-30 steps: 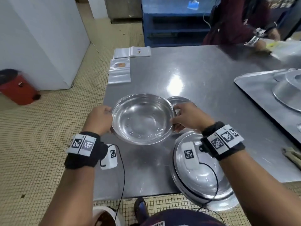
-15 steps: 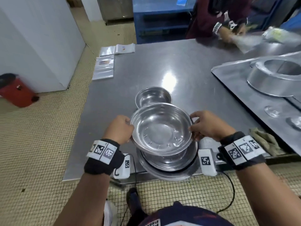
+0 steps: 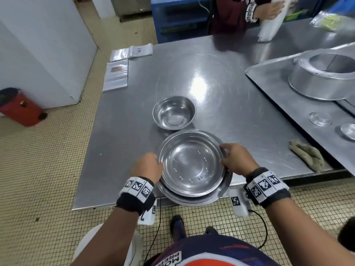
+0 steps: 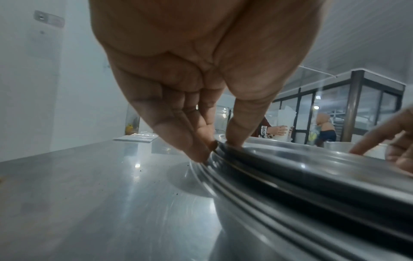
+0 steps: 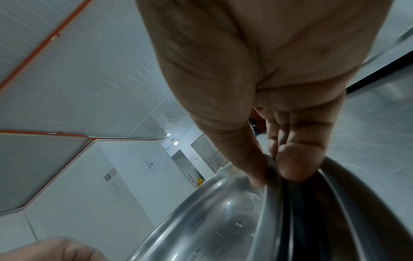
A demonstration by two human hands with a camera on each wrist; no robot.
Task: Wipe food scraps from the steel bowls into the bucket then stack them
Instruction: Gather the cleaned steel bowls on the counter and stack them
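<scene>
Pinching the rim of the top bowl [image 3: 191,164] from opposite sides, the left hand [image 3: 147,167] and the right hand [image 3: 237,160] hold it nested in the bowl stack [image 3: 194,200] at the near edge of the steel table [image 3: 134,121]. In the left wrist view the left thumb sits on top of the rim and the fingers [image 4: 178,139] curl against its outer lip; in the right wrist view the right thumb lies inside the rim with the fingertips [image 5: 295,164] clamped under it. Both wrists are bent down, forearms reaching in from either side of the stack (each carries a black band with square printed markers).

Half a second ago the top bowl was held clear above the stack, tilted toward the person; now it sits level and low, its rim close upon the rims beneath. A second ago it was held over the table to the left of the stack.

Beyond the stack, just behind it toward the far side, stands a small bowl [image 3: 174,112], upright and apart from the hands. To the right of the stack a crumpled cloth [image 3: 307,154] lies near a raised steel tray [image 3: 272,77]. Far behind and left of the stack lie clear plastic sleeves [image 3: 117,73]. On the floor left of the table stands a red bin [image 3: 21,110].

Part of the lettering on the person's shirt is in view, upside down and cut off, too partial to read.
</scene>
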